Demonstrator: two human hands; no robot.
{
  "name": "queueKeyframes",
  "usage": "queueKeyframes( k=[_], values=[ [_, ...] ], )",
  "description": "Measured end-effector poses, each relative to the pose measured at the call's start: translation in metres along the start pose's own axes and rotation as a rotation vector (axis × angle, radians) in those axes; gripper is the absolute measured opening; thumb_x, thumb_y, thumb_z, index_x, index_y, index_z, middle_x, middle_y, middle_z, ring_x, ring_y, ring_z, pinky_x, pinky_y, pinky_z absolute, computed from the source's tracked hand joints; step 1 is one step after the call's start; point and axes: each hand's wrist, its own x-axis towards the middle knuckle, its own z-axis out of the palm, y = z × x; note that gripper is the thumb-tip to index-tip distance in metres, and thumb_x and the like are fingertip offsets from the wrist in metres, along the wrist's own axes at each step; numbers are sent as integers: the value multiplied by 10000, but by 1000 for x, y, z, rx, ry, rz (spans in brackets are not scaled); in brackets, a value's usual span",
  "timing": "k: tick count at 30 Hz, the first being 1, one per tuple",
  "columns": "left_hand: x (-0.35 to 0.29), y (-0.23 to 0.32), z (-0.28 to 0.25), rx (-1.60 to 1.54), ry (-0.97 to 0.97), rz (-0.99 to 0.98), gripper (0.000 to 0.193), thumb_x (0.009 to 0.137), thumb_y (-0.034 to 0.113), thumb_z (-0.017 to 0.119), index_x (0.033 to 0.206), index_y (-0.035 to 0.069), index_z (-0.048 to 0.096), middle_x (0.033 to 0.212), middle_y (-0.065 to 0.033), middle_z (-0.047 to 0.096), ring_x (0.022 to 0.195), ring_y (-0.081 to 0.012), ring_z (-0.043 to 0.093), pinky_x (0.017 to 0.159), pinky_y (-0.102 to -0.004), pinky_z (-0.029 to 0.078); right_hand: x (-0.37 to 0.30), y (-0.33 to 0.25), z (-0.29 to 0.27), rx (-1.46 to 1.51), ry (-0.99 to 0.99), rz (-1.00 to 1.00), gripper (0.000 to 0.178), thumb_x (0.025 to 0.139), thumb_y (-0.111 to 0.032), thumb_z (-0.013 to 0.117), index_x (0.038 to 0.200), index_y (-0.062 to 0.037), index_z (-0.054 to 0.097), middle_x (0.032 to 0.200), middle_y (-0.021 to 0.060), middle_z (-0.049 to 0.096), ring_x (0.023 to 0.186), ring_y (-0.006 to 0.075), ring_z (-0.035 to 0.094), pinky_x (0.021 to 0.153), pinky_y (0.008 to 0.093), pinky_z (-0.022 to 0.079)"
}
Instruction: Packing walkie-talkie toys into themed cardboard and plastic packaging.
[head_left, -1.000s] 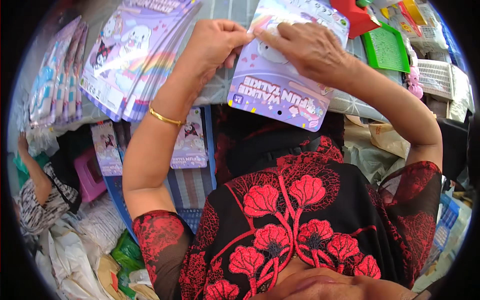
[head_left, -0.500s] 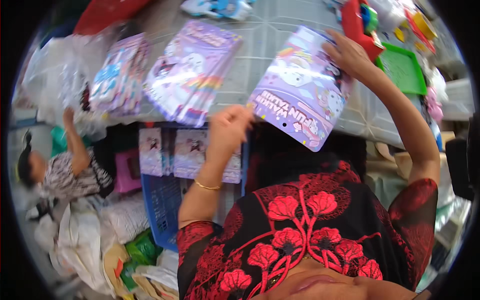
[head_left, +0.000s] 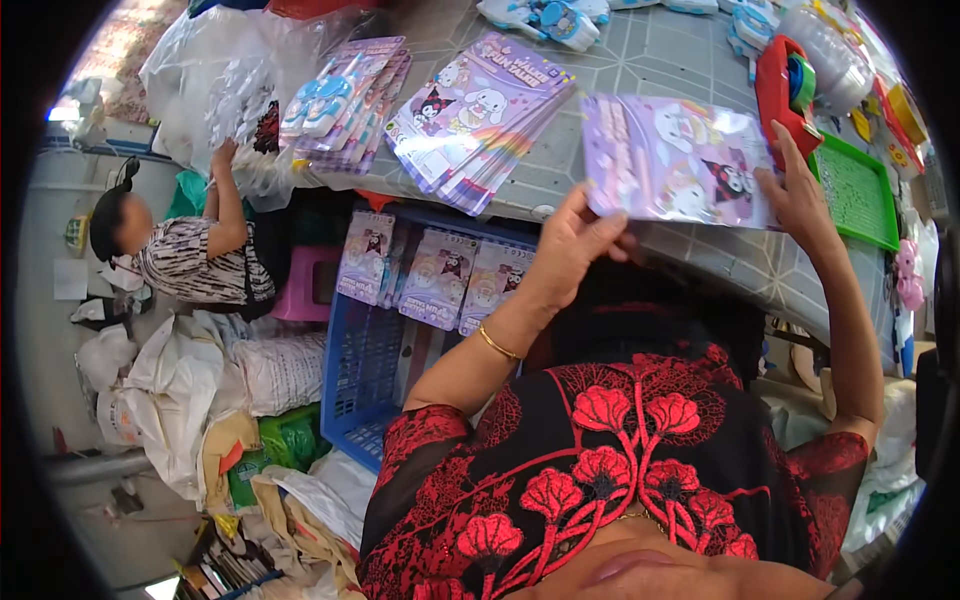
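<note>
A purple cartoon-printed packaging card [head_left: 655,165] lies sideways over the table's near edge, between my two hands. My left hand [head_left: 575,245] is closed on its lower left corner, thumb on top. My right hand [head_left: 800,200] grips its right edge, the thumb at the border and the fingers reaching up beside a red tape dispenser [head_left: 778,100]. Left of the card, a fanned stack of similar purple cards [head_left: 480,110] rests on the table. Beyond that is a pile of cards with blue-and-white toys on them [head_left: 335,100].
A blue crate [head_left: 345,385] with upright purple cards stands below the table edge. Blue-and-white toys [head_left: 565,22] lie at the back; a green tray [head_left: 855,190] is at right. At left, a co-worker [head_left: 195,240] reaches into a clear plastic bag [head_left: 190,75], near a pink stool [head_left: 305,285].
The card has turned from a slanted upright position to sideways. My left hand has come to its corner and closed on it; my right hand has shifted down its edge. The view has shifted.
</note>
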Motion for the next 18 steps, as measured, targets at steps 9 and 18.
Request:
queueKeyframes(
  k=[9, 18],
  values=[
    [17, 4, -26, -179, 308, -37, 365, 901, 171, 598, 1209, 63, 436, 1137, -70, 571, 952, -177, 606, 699, -330, 563, -1, -44, 34, 200, 35, -132, 354, 831, -207, 624, 1152, -67, 571, 954, 118, 634, 764, 247, 588, 736, 364, 470],
    [15, -11, 7, -110, 275, 64, 488, 841, 113, 671, 1245, 70, 402, 1166, -62, 535, 1077, -172, 524, 852, -336, 491, 46, -11, 69, 209, 2, -204, 443, 858, -290, 620, 1179, 11, 567, 895, 82, 626, 776, 174, 599, 684, 285, 473]
  ],
)
